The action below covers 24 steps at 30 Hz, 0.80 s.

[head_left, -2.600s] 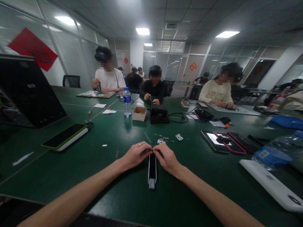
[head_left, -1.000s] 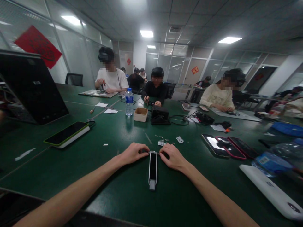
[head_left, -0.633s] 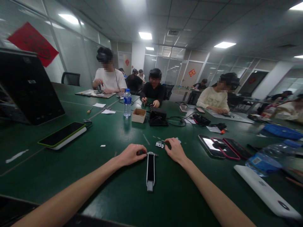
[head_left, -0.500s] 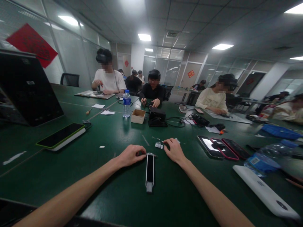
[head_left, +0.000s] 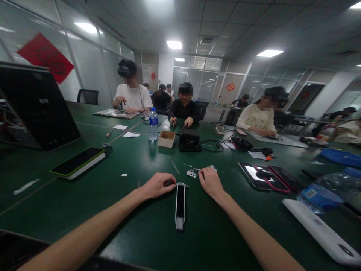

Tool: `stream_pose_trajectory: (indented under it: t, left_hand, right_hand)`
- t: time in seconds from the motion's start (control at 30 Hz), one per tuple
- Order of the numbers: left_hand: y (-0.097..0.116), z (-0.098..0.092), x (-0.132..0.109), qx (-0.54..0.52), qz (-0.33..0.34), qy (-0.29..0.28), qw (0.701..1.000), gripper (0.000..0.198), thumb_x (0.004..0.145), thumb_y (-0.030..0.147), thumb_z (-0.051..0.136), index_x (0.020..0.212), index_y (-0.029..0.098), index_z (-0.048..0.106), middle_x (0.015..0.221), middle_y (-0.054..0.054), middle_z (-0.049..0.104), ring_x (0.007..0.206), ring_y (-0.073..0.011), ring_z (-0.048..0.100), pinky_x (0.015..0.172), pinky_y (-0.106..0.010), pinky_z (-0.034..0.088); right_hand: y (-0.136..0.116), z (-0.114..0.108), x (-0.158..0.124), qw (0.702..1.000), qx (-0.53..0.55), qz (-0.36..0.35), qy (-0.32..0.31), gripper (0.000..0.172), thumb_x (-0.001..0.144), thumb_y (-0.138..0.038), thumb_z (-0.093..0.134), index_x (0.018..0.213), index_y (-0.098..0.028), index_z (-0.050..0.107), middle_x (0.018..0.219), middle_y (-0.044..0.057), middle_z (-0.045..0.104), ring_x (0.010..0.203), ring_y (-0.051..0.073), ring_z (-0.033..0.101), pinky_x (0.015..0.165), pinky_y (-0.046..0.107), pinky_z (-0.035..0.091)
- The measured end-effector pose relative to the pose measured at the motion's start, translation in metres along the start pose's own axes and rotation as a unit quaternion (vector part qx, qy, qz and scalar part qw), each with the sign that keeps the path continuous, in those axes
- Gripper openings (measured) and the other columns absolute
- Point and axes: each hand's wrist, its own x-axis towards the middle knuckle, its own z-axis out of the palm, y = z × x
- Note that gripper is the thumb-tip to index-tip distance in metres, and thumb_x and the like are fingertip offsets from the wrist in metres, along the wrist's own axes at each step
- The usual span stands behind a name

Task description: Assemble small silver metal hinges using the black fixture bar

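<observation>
A long narrow black device with a silver frame [head_left: 180, 205] lies lengthwise on the green table [head_left: 146, 229] in front of me. My left hand [head_left: 158, 185] rests at its far left corner, fingers curled and pinched against the device's top end. My right hand [head_left: 211, 181] is a little to the right of that end, fingers bent down onto the table among small silver metal parts [head_left: 191, 173]; what it pinches is hidden.
Three phones [head_left: 265, 176] lie to the right, with a white flat device [head_left: 321, 230] and a water bottle [head_left: 327, 190]. A green-edged phone [head_left: 77, 161] and a black monitor [head_left: 34, 107] stand left. A bottle [head_left: 153, 124], cardboard box [head_left: 166, 139] and seated people lie beyond.
My right hand left the device's top end and moved forward-right to the small metal parts. My left hand stayed at the device's corner. The device has not moved.
</observation>
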Motion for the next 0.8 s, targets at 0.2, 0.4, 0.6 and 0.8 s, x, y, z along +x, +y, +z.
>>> stream_pose_trajectory:
  t: [0.2, 0.4, 0.6, 0.8]
  left_hand:
    - [0.002, -0.001, 0.0, -0.002, -0.003, 0.003, 1.0, 0.013, 0.082, 0.023, 0.058, 0.093, 0.016, 0.061, 0.083, 0.0, 0.064, 0.063, -0.0103, 0.054, 0.059, -0.02, 0.042]
    - [0.002, -0.001, 0.0, 0.013, -0.006, -0.002, 1.0, 0.015, 0.08, 0.021, 0.06, 0.094, 0.017, 0.06, 0.083, 0.0, 0.063, 0.062, -0.0104, 0.054, 0.058, -0.02, 0.042]
    - [0.005, 0.0, 0.001, 0.046, -0.008, 0.004, 0.999, 0.013, 0.081, 0.024, 0.057, 0.091, 0.016, 0.06, 0.082, -0.001, 0.064, 0.07, -0.0137, 0.059, 0.062, -0.021, 0.044]
    - [0.002, 0.002, 0.0, 0.06, -0.012, 0.007, 0.998, 0.013, 0.081, 0.025, 0.057, 0.089, 0.016, 0.062, 0.08, -0.002, 0.065, 0.069, -0.0142, 0.06, 0.063, -0.022, 0.045]
  right_hand:
    - [-0.023, -0.007, -0.013, 0.99, 0.129, -0.063, -0.007, 0.015, 0.09, -0.019, 0.043, 0.089, -0.017, 0.057, 0.087, 0.007, 0.061, 0.078, 0.019, 0.057, 0.072, 0.035, 0.049]
    - [-0.036, -0.013, -0.017, 0.977, 0.185, -0.089, -0.051, 0.01, 0.082, -0.015, 0.053, 0.088, -0.019, 0.06, 0.084, 0.004, 0.061, 0.076, 0.018, 0.058, 0.066, 0.03, 0.05]
    - [-0.034, -0.017, -0.017, 0.97, 0.219, -0.088, -0.066, 0.011, 0.08, -0.014, 0.053, 0.087, -0.018, 0.06, 0.084, 0.004, 0.061, 0.073, 0.015, 0.057, 0.064, 0.028, 0.049]
    - [-0.036, -0.02, -0.017, 0.967, 0.22, -0.096, -0.084, 0.013, 0.077, -0.014, 0.054, 0.086, -0.018, 0.061, 0.079, 0.002, 0.061, 0.068, 0.013, 0.055, 0.062, 0.026, 0.046]
